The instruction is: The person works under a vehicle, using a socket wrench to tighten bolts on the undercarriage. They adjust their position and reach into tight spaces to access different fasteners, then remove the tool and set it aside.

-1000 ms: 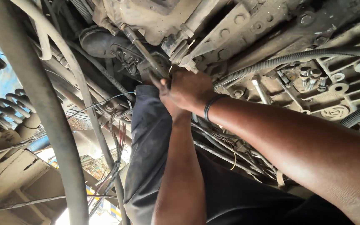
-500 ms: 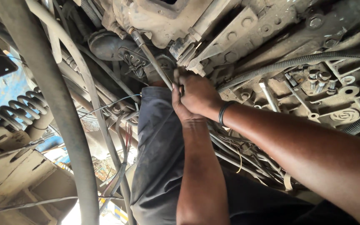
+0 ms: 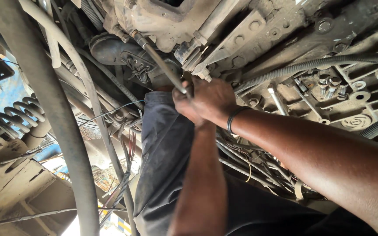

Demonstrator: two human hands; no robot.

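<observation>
Basically nothing's shifted in the last second: both hands, right hand [image 3: 213, 98] over left hand [image 3: 185, 105], stay clamped on the long metal bar [image 3: 160, 63] running up to the grimy housing [image 3: 162, 22], so it's still mid-pull.

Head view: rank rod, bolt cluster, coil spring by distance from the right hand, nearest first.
1. Rod: in the grip of the right hand, running up-left from it.
2. Bolt cluster: to the right of the hand, on the metal underside.
3. Coil spring: far left, beyond the thick hose.
</observation>
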